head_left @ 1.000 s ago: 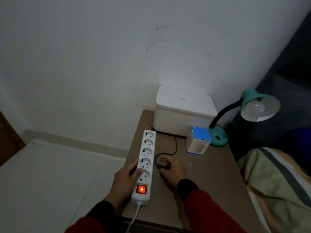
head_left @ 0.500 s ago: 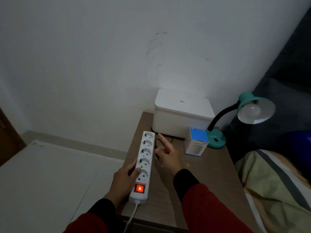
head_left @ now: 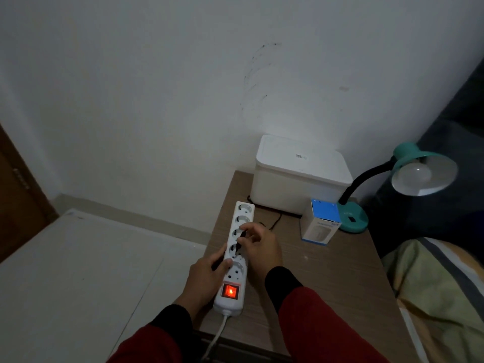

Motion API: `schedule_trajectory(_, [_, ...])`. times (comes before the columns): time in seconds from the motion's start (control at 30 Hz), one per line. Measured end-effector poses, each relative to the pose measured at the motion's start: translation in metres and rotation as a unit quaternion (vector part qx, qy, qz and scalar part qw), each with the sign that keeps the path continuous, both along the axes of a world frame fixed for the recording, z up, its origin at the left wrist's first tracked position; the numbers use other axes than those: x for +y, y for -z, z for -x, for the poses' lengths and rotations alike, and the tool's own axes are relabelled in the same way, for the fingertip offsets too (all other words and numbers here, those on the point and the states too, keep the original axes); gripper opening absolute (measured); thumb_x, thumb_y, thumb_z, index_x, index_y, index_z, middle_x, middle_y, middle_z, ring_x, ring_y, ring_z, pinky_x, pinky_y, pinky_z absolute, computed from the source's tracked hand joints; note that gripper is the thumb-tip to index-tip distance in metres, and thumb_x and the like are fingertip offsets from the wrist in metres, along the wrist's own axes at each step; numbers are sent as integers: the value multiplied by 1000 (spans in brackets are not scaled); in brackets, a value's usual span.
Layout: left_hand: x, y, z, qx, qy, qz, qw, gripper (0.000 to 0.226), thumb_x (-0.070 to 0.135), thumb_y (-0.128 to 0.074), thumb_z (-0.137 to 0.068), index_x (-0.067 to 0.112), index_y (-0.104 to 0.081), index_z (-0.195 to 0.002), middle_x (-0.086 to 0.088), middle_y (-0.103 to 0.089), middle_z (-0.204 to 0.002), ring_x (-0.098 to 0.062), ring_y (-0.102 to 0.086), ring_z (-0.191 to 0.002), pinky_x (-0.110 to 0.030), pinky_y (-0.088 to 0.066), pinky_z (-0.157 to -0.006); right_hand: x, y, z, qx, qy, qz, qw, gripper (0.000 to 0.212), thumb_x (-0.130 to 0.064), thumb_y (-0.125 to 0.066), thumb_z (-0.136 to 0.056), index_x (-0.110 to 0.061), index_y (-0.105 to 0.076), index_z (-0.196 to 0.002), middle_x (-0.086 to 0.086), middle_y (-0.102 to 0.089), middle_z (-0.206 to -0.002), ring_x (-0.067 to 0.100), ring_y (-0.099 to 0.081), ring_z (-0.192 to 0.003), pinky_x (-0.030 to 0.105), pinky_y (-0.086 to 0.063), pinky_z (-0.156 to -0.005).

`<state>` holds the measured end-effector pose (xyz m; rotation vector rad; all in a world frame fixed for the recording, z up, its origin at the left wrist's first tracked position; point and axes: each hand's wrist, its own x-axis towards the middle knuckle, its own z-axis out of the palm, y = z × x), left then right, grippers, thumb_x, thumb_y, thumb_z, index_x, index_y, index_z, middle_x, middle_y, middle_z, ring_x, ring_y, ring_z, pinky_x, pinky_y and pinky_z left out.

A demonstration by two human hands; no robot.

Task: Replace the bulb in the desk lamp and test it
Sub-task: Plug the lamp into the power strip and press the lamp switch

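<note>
A teal desk lamp stands at the back right of the bedside table, its shade turned toward me with an unlit white bulb in it. A white power strip lies along the table's left side, its red switch glowing. My left hand grips the strip's left edge. My right hand pinches the lamp's black plug over the strip's middle sockets. The black cord trails back toward the lamp.
A white lidded box sits against the wall at the table's back. A small blue-and-white bulb carton stands beside the lamp base. A bed with a striped blanket lies to the right. Pale floor tiles and a wooden door are left.
My right hand picked the plug up from the table and moved it left over the power strip's sockets. My left hand has kept its hold on the strip.
</note>
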<state>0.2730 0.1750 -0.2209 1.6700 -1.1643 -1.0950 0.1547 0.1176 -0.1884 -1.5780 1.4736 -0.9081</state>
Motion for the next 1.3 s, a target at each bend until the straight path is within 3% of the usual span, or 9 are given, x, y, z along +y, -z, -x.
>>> schedule_trajectory(0.13, [0,2,-2,-1,4,-2,1000,42,28,-57,-89,31,-51,-130,-2,-72,-101,-11,-68,-88,-30,-57,-82,2,4,-1,103,-16,53,993,16,-11,-67,-82,-18,-67,-97,0,-63,-105,12,-63,-87,30,-58,-79])
schedule_trajectory(0.37, [-1,4,-2,-7,8,-3,1000,42,28,-57,-89,31,-50,-131,-1,-71,-103,-10,-67,-90,-26,-55,-81,1,5,4,144,-28,64,987,15,-14,-68,-82,-16,-66,-96,4,-64,-106,15,-63,-92,30,-55,-83])
schedule_trajectory(0.5, [-2,3,-1,-11,9,-3,1000,42,28,-56,-90,31,-50,-131,-1,-71,-103,-9,-66,-88,-16,-50,-70,-2,4,5,171,-28,63,983,16,-18,-68,-82,-17,-66,-98,4,-64,-107,15,-62,-93,29,-55,-84])
schedule_trajectory(0.57, [-1,4,-1,-3,7,-6,1000,42,28,-56,-90,31,-50,-132,-1,-71,-102,-9,-67,-88,-20,-53,-74,-3,4,3,170,-26,62,983,15,-17,-69,-81,-16,-66,-96,4,-65,-106,14,-63,-92,30,-55,-84])
schedule_trajectory(0.77, [-2,7,-2,4,3,-10,1000,43,30,-58,-88,33,-51,-130,0,-72,-99,-12,-68,-88,-35,-57,-85,-4,3,2,159,-16,52,986,15,-14,-71,-79,-14,-66,-94,4,-65,-96,15,-62,-88,31,-55,-83])
schedule_trajectory(0.9, [-2,6,-2,-2,9,-11,1000,42,30,-58,-88,33,-51,-130,0,-72,-101,-11,-68,-89,-36,-57,-86,0,6,-3,154,-25,47,987,14,-12,-71,-78,-12,-66,-91,-9,-54,-78,11,-59,-81,26,-55,-78])
schedule_trajectory(1.1, [-2,7,-3,9,5,-13,1000,41,29,-59,-87,34,-52,-127,0,-73,-100,-13,-69,-90,-38,-57,-88,1,9,-3,149,-30,50,987,12,-13,-71,-78,-11,-66,-89,-8,-54,-82,11,-59,-82,26,-55,-78])
schedule_trajectory(1.2, [-2,9,-4,23,7,-13,1000,41,32,-61,-86,38,-53,-126,-1,-74,-98,-14,-70,-90,-42,-57,-87,3,9,-3,177,-43,72,981,9,-14,-70,-80,-10,-66,-88,2,-63,-92,11,-60,-84,25,-54,-78])
schedule_trajectory(1.3, [-2,6,-3,-4,8,-9,1000,40,30,-59,-87,37,-52,-127,-1,-74,-97,-12,-69,-88,-36,-57,-85,3,5,-4,204,-52,68,975,11,-16,-68,-81,-10,-67,-90,7,-66,-101,16,-62,-91,29,-54,-81])
